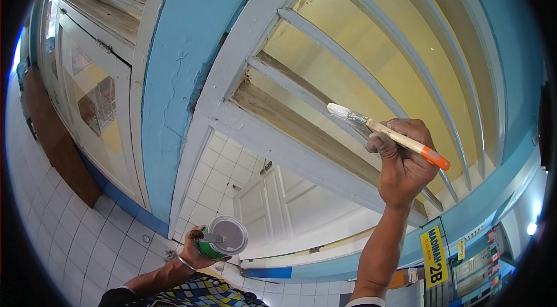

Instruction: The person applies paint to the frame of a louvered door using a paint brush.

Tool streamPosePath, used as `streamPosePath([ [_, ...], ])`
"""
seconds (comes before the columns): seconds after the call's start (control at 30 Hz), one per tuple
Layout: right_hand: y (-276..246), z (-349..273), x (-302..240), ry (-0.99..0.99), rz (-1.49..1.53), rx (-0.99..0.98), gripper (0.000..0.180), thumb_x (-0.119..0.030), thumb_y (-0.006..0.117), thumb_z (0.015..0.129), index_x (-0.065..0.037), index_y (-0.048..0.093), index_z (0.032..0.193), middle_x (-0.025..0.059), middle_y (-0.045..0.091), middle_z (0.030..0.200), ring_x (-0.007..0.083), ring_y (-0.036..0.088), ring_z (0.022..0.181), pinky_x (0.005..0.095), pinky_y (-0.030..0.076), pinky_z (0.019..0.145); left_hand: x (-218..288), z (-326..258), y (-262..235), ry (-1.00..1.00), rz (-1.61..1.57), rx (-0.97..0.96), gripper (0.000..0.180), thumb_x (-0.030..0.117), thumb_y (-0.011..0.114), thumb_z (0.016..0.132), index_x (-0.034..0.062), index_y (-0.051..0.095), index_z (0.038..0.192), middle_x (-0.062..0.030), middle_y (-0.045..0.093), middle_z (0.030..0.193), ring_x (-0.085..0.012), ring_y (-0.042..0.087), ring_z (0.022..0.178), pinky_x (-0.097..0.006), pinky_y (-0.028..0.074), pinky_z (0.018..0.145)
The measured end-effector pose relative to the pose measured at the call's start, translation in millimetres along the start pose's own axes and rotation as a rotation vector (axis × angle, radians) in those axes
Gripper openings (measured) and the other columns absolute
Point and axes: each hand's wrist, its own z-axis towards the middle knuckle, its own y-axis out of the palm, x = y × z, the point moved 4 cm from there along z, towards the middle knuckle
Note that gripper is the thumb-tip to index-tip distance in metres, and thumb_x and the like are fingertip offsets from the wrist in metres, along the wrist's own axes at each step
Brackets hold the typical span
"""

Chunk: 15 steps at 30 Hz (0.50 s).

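Observation:
My right hand is closed around the wooden handle of a paintbrush with an orange end. Its white, paint-coated bristles point left and lie at one of the grey-white slats of a louvred opening; whether they touch it I cannot tell. Lower down, my left hand grips a green paint can by its side, with grey-white paint inside. A flat grey tool or strip lies across the can's rim near my left thumb. Bare, dirty wood shows along the ledge under the slats.
A blue pillar with cracked paint stands left of the frame. Below the louvres is a white panelled door. Farther left are a glazed door and a brown board. A yellow sign hangs at the lower right.

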Motion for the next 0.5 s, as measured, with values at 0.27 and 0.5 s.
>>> streamPosePath([
  [0.27, -17.1, -9.9, 4.4, -0.027, -0.125, -0.028, 0.026, -0.011, 0.085, 0.086, -0.002, 0.068, 0.103, 0.0104, 0.07, 0.093, 0.0186, 0.068, 0.082, 0.0286, 0.055, 0.068, 1.7, 5.2, -16.2, 0.03, 0.048, -0.043, 0.072, 0.064, 0.056, 0.082, 0.0139, 0.059, 0.134, -0.0171, 0.059, 0.134, -0.0412, 0.057, 0.119, -0.06, 0.045, 0.093],
  [0.5, -39.0, -21.7, 7.6, -0.031, -0.21, -0.031, 0.027, -0.012, 0.085, 0.086, -0.002, 0.067, 0.104, 0.0105, 0.07, 0.092, 0.0199, 0.069, 0.083, 0.03, 0.055, 0.069, 3.8, 5.1, -22.9, 0.053, 0.036, -0.101, 0.083, 0.066, 0.067, 0.073, 0.0142, 0.057, 0.136, -0.0176, 0.057, 0.136, -0.0439, 0.057, 0.12, -0.061, 0.046, 0.091],
])
